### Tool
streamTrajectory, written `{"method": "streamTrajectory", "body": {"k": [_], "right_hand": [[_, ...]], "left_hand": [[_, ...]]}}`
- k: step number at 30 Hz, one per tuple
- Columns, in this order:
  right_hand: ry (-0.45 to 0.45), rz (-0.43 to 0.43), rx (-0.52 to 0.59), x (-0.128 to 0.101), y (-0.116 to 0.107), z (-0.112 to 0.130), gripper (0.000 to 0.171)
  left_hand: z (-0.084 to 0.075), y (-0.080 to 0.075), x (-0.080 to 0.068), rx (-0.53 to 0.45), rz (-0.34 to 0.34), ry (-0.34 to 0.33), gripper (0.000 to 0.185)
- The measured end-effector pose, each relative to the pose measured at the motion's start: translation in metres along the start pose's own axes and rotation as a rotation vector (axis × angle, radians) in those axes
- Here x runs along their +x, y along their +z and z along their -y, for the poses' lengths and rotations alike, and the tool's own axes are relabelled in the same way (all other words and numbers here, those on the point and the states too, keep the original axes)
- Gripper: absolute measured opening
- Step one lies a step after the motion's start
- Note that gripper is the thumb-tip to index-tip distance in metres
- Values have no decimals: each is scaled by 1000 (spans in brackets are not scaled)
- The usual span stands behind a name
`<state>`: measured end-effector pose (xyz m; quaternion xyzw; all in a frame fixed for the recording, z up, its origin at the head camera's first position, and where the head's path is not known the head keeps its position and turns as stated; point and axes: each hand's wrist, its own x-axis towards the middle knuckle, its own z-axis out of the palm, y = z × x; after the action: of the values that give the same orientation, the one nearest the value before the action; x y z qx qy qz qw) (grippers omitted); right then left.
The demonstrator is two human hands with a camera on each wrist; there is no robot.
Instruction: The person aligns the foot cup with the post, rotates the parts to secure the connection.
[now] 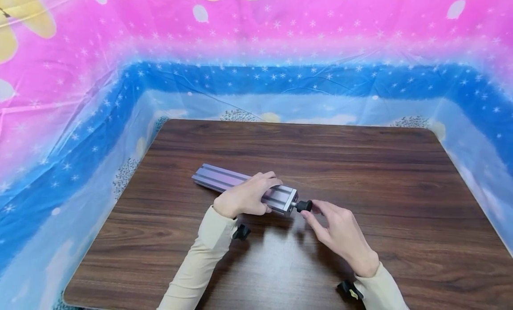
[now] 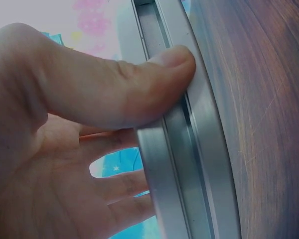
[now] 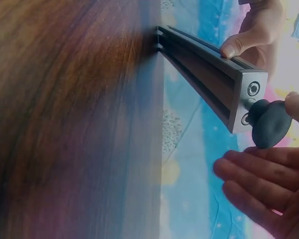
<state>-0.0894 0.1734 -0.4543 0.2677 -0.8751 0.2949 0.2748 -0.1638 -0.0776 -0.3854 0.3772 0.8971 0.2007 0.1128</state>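
A silver aluminium profile [image 1: 212,176] [image 2: 189,164] [image 3: 204,59] lies slantwise on the dark wooden table [image 1: 360,167]. My left hand [image 1: 246,196] [image 2: 65,124] grips it near its right end, thumb pressed on the near side and fingers curled over the top. A black knob [image 1: 304,206] [image 3: 269,124] sticks out of the profile's end face on a short stem. My right hand [image 1: 336,232] [image 3: 259,194] is at the knob. Its thumb tip touches the knob, while the other fingers lie straight just beside it.
A pink and blue starred plastic sheet [image 1: 256,83] walls in the table on the far, left and right sides. The profile's end plate shows a screw hole [image 3: 252,88] beside the knob. The wood around the hands is bare.
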Motion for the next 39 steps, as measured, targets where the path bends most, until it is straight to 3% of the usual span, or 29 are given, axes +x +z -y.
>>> {"method": "streamTrajectory", "body": {"k": [2,5,10,14,18,26,39], "right_hand": [[35,18,2,0,0,1,22],[46,24,-1,-1,-1,0,36],[-81,-4,65,-3,-4,-1,58],[-208,-50,107,0,-5,-2,44],[-253,-94,90,3,-4,-1,34],[-218,-120,72,3,-2,-1,45],[-68,-143,-70,3,4,2,47]], "left_hand": [[0,0,0,-1,1,-4,59],[0,0,0,-5,4,-13,60],[-1,-2,0,0,2,-16,61],[0,-1,0,4,1,-19,60],[0,-1,1,6,2,-20,60],[-1,0,1,-8,3,-24,60],[-1,2,-2,-5,0,-12,60]]}}
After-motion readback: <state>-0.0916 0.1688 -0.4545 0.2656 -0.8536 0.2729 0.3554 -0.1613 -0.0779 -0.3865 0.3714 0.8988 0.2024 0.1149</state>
